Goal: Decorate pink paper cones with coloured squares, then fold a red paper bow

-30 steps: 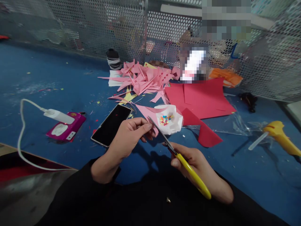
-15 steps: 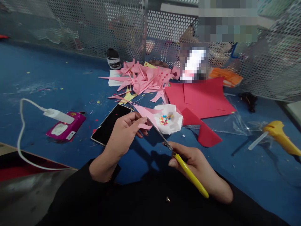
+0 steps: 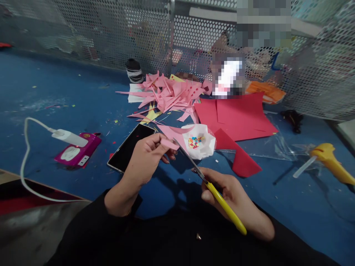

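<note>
Between the thumb and fingers of my left hand (image 3: 149, 155) is a piece of pink paper (image 3: 177, 132), whose pointed end reaches over the rim of a white paper dish (image 3: 205, 147). A small pink flap (image 3: 169, 144) of it lies over my fingertips. My right hand (image 3: 227, 192) grips yellow-handled scissors (image 3: 222, 203). Their blades point up and left and touch the pink paper by my left fingertips. Tiny coloured paper bits (image 3: 196, 142) lie in the dish. Partly under my left hand rests a dark phone (image 3: 131, 146).
Behind are a heap of pink paper scraps (image 3: 173, 92), a thread spool (image 3: 134, 71) and red sheets (image 3: 238, 118). A yellow glue gun (image 3: 331, 160) lies right. At left, a white plug with cable (image 3: 69, 137) sits on a purple box (image 3: 74, 157). Perforated metal panels (image 3: 133, 33) stand behind.
The small pink flap has turned upward and now lies across my left fingertips. My right thumb has shifted slightly at the scissors; both hands stay almost in place.
</note>
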The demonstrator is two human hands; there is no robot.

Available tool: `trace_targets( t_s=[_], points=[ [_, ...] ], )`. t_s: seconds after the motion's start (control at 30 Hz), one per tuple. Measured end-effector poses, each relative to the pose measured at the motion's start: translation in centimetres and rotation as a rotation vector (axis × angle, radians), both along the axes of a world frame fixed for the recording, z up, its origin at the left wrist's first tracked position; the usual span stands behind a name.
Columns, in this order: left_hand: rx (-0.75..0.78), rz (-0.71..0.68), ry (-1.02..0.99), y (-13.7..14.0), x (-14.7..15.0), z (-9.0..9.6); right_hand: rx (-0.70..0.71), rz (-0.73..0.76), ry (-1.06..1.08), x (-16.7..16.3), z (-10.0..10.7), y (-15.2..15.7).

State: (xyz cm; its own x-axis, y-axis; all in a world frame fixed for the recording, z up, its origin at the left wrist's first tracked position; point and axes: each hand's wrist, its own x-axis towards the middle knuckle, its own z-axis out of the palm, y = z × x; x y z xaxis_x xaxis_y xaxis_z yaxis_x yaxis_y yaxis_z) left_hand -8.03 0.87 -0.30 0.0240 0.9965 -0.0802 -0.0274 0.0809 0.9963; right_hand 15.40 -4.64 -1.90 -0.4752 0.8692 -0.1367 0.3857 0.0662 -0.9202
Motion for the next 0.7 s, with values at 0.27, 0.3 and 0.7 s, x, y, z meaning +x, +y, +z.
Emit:
trace_targets(
  t_s=[0.27, 0.3, 0.7],
  points=[
    [0.027, -0.074, -0.007, -0.3, -0.08, -0.03, -0.015, 0.016, 0.023, 0.01, 0.29, 0.03],
    [0.03, -0.081, -0.004, -0.35, -0.03, 0.02, -0.013, 0.017, 0.022, -0.01, 0.31, 0.05],
    [-0.001, -0.14, -0.002, -0.58, 0.33, 0.28, -0.013, -0.008, 0.004, -0.08, -0.1, 0.01]
  ],
)
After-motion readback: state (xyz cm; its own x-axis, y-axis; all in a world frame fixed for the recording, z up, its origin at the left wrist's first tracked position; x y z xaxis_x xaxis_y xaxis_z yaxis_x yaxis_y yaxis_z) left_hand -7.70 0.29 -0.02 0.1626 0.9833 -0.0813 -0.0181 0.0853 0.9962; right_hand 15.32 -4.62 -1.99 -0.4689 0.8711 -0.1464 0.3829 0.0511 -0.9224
